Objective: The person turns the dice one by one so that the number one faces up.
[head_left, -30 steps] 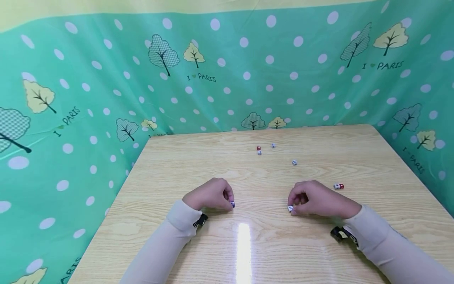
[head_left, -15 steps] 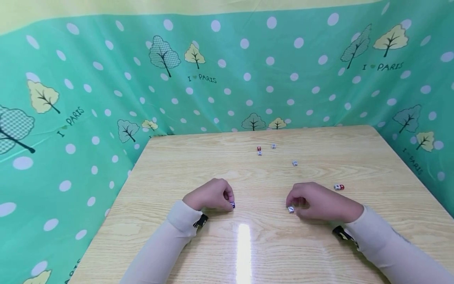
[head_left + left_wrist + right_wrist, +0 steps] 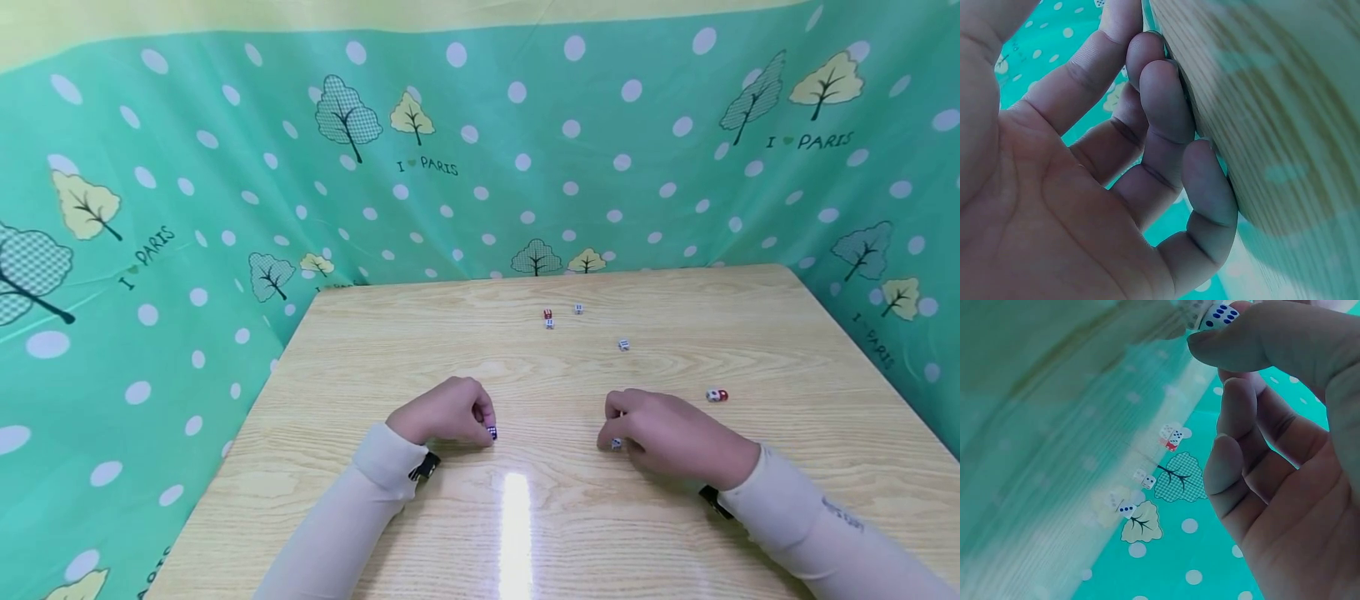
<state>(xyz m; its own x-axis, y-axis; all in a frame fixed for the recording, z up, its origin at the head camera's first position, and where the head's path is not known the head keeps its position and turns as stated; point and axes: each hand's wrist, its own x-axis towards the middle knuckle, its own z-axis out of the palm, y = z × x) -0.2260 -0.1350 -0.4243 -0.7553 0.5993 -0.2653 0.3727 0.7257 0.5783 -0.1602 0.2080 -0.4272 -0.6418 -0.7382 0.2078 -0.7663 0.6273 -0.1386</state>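
Right hand (image 3: 671, 435) at a new angle

Pale wood-grain tabletop (image 3: 375, 358), white streak of glare (image 3: 515, 533) near its front. Behind it I note green white-dotted cloth (image 3: 442, 229), printed with yellow and checked trees.

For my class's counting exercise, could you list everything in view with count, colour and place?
table: one, pale wood, under the dice
light reflection: one, white, front of the table
cloth: number of pieces unclear, green with white dots, behind and at the sides
loose white dice: four, white, three towards the back, one at right
red dice: two, red, each beside a white die
near-left die: one, white, left fingertips
near-right die: one, white with blue pips, right fingertips
wristbands: two, black, one per wrist
sleeves: two, off-white, front
left hand: one, left of centre
right hand: one, right of centre
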